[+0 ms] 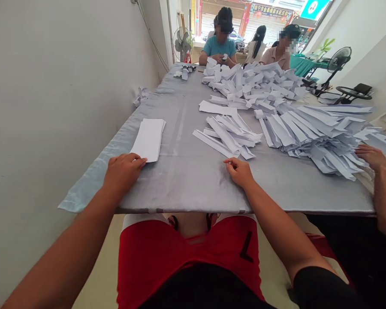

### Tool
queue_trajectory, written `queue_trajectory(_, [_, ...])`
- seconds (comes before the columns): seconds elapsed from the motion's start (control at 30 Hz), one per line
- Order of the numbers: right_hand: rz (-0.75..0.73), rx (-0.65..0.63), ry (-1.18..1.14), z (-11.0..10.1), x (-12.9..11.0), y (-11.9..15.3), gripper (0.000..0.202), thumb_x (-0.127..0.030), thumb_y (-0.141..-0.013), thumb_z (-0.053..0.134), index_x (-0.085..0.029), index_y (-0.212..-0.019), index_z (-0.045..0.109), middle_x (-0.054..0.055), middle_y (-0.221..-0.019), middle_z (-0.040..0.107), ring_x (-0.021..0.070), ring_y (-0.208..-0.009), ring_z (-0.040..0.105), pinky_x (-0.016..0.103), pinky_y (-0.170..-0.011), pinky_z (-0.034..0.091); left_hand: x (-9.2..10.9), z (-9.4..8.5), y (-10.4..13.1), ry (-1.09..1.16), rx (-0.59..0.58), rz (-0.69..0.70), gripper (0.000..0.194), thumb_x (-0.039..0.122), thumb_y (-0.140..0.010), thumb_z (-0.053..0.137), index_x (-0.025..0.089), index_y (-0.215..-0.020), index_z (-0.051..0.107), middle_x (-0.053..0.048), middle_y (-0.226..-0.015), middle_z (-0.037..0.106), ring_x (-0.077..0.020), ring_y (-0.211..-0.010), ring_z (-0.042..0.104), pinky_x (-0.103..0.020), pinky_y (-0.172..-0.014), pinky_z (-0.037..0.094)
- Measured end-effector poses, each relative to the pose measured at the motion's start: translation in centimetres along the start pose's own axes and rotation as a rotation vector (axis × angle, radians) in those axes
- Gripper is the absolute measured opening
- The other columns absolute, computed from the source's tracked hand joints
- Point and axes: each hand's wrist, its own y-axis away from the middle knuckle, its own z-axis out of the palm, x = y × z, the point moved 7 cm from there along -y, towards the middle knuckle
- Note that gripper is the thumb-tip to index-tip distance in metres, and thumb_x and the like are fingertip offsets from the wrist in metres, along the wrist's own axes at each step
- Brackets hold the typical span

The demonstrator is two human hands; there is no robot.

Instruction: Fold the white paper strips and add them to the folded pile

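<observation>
A neat stack of white paper strips (pixel 149 137) lies on the cloth-covered table to the left. My left hand (pixel 124 171) rests at its near edge, fingers curled and pinched on the paper there. How many sheets it grips is hidden. My right hand (pixel 239 171) is low over the table, thumb and index finger pressed together with nothing visible between them. Just beyond it lies a small loose pile of folded white paper strips (pixel 228 133).
A large heap of folded paper (pixel 309 124) spreads over the right side, where a co-worker's hand (pixel 371 156) touches it. More crumpled paper pieces (pixel 244 81) cover the far end. Several people sit beyond. A wall (pixel 51 86) runs along the left; grey cloth (pixel 180 184) covers the table.
</observation>
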Motion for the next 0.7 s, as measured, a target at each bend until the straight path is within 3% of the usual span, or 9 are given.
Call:
queue_trajectory(0.27, [0.025,-0.015,-0.022,0.3,0.3,-0.3,0.024,-0.029,-0.081,0.053,-0.020,-0.088,0.075,-0.005,-0.053,0.050,0.0125,-0.051,0.042,0.026,-0.057,0.035,-0.6,-1.6,-0.1,-0.025,0.313,-0.034,0.029,0.027,-0.097,0.046,0.020,-0.080,0.068,-0.006,-0.087,0.073,-0.0200,-0.075,0.055,-0.031,-0.065,0.026])
queue_trajectory(0.4, [0.032,-0.022,-0.038,0.3,0.2,-0.3,0.024,-0.030,-0.082,0.053,-0.021,-0.087,0.075,-0.005,-0.053,0.049,0.0124,-0.050,0.041,0.026,-0.055,0.034,0.1,-2.8,0.1,-0.007,0.466,-0.004,0.031,0.030,-0.096,0.049,0.020,-0.073,0.067,-0.005,-0.080,0.072,-0.0182,-0.068,0.054,-0.030,-0.062,0.028])
queue_trajectory(0.5, [0.042,-0.022,-0.049,0.3,0.4,-0.3,0.024,-0.030,-0.081,0.053,-0.021,-0.086,0.074,-0.005,-0.052,0.048,0.0125,-0.050,0.040,0.026,-0.055,0.034,2.4,-4.4,0.9,0.010,0.547,0.075,0.030,0.029,-0.098,0.049,0.020,-0.077,0.068,-0.006,-0.080,0.072,-0.0195,-0.069,0.057,-0.032,-0.062,0.032])
queue_trajectory(0.6, [0.047,-0.019,-0.052,0.4,0.5,-0.4,0.024,-0.030,-0.081,0.053,-0.021,-0.086,0.074,-0.005,-0.053,0.048,0.0126,-0.051,0.040,0.026,-0.056,0.034,6.5,-5.5,1.8,0.084,0.569,0.205,0.025,0.029,-0.099,0.050,0.021,-0.086,0.070,-0.006,-0.086,0.073,-0.0212,-0.077,0.062,-0.034,-0.067,0.037])
queue_trajectory(0.7, [0.050,-0.019,-0.049,0.4,0.4,-0.4,0.024,-0.030,-0.081,0.053,-0.021,-0.086,0.075,-0.005,-0.053,0.048,0.0128,-0.051,0.040,0.026,-0.056,0.035,11.1,-4.4,2.2,0.167,0.495,0.342,0.022,0.026,-0.100,0.049,0.022,-0.090,0.068,-0.006,-0.092,0.073,-0.0211,-0.082,0.063,-0.034,-0.073,0.041])
